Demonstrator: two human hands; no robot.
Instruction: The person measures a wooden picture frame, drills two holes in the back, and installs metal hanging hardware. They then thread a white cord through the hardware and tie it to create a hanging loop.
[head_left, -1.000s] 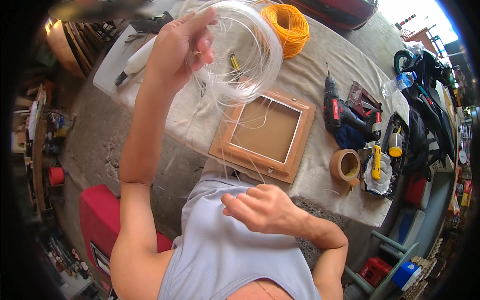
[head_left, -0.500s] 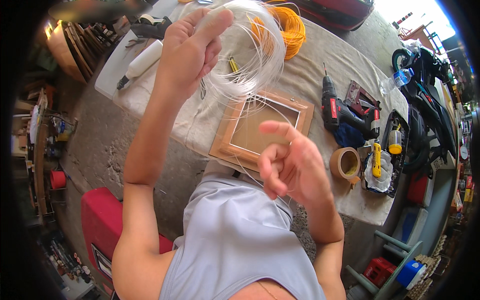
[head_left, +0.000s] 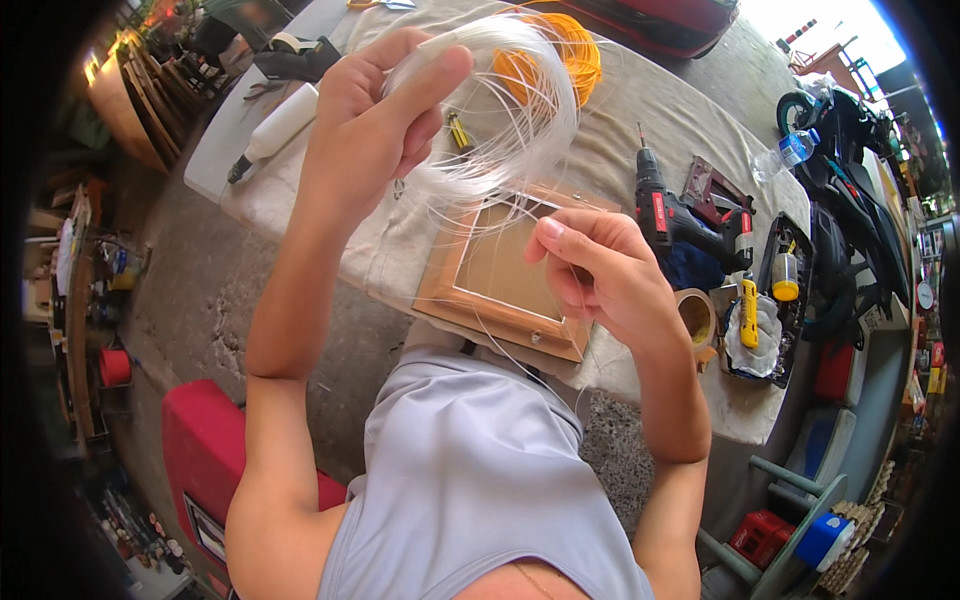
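Note:
My left hand [head_left: 365,130] is raised and closed around one side of a loose coil of clear plastic line [head_left: 555,110]. My right hand [head_left: 610,270] is below and right of the coil, thumb and forefinger pinched on a thin strand of that line. The other fingers of this hand are curled. Beneath both hands a wooden picture frame [head_left: 440,288] with a brown backing lies on the cloth-covered table [head_left: 625,130]. Loose strands droop over the frame toward my lap. Behind the clear coil lies a coil of orange line [head_left: 580,60].
To the right are a cordless drill [head_left: 655,205], a staple gun [head_left: 708,190], a tape roll [head_left: 697,312] and a yellow utility knife [head_left: 749,310] by a black tray [head_left: 790,250]. A white squeeze bottle [head_left: 280,127] and a tape dispenser [head_left: 300,58] lie at the left.
My right hand has moved up toward the coil, and its spread fingers have closed into a pinch on the strand. The left hand still holds the coil.

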